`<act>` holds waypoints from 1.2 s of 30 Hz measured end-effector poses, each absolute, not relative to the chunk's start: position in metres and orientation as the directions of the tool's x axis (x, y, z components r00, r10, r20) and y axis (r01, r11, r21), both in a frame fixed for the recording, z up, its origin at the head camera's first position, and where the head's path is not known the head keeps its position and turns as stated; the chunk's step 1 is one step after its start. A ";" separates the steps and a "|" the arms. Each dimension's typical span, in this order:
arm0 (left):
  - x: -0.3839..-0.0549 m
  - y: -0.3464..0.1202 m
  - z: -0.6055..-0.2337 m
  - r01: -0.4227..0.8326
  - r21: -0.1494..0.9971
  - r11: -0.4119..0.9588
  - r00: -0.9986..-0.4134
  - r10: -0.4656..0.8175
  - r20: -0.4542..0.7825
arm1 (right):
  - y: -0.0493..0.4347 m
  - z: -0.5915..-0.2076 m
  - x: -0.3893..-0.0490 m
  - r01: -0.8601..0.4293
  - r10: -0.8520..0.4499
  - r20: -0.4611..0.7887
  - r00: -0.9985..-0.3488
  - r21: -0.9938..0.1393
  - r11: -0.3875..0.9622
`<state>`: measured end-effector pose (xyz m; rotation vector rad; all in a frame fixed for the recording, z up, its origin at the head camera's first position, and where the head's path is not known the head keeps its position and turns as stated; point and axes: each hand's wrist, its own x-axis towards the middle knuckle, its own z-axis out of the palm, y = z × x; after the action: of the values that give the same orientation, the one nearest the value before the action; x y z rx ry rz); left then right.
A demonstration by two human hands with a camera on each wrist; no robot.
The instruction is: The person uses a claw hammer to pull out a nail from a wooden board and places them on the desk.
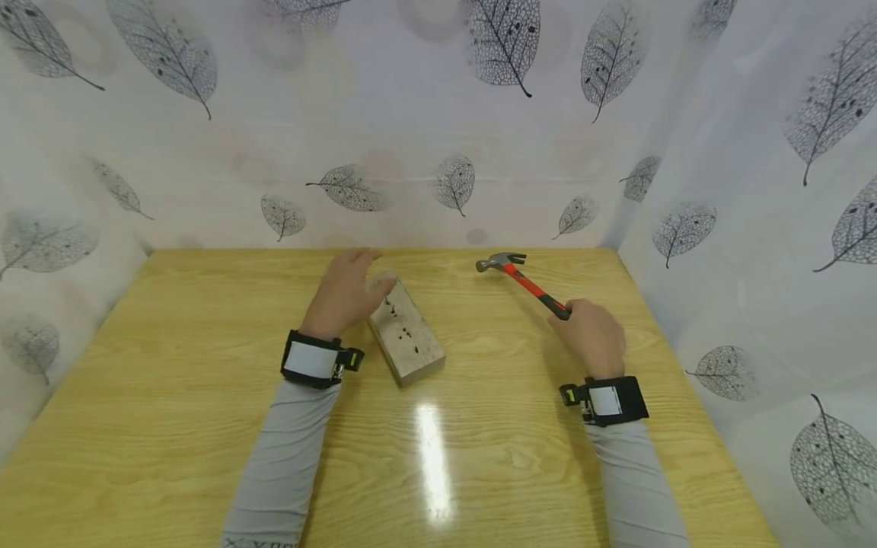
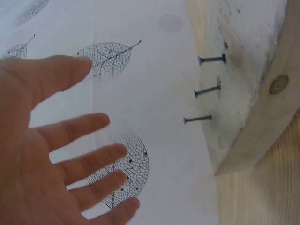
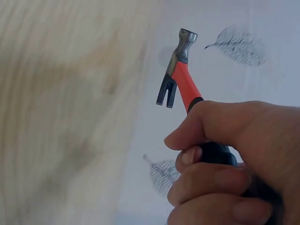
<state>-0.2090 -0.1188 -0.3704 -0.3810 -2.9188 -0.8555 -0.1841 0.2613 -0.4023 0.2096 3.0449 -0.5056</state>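
Observation:
A wooden block [image 1: 409, 335] lies aslant on the table, left of its middle. Several nails [image 2: 208, 89] stick up from its top face; the left wrist view shows three of them near one end. My left hand [image 1: 346, 293] hovers beside the block's far end, its fingers spread and holding nothing. In the left wrist view, that hand [image 2: 61, 145] is apart from the nails. My right hand [image 1: 591, 335] grips the dark handle end of a claw hammer [image 1: 526, 285] with a red shaft. The right wrist view shows the fingers [image 3: 206, 183] curled round the handle, the hammer's head raised.
The wooden table [image 1: 205, 320] reaches back to a white curtain [image 1: 384, 129] printed with grey leaves, which also hangs along both sides. A bright light reflection [image 1: 433, 464] lies on the tabletop in front of the block.

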 end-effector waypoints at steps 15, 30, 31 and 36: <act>-0.201 -0.066 -0.371 0.618 0.351 0.704 -0.782 0.505 0.364 | 0.184 -0.365 -0.172 -0.075 -0.089 -0.035 -0.995 -0.295 0.953; -0.194 -0.045 -0.383 0.609 0.251 0.752 -0.791 0.552 0.264 | 0.142 -0.345 -0.160 -0.190 -0.218 -0.057 -0.974 -0.312 0.931; -0.194 -0.046 -0.383 0.605 0.252 0.755 -0.794 0.549 0.260 | 0.141 -0.345 -0.160 -0.195 -0.225 -0.059 -0.973 -0.316 0.929; -0.194 -0.052 -0.382 0.584 0.319 0.746 -0.811 0.541 0.221 | 0.137 -0.344 -0.160 -0.215 -0.254 -0.079 -0.964 -0.328 0.920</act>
<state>-0.1944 -0.0519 -0.3821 -0.9146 -2.8278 -0.5748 -0.1600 0.1371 -0.3444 -0.3632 2.9596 -0.4853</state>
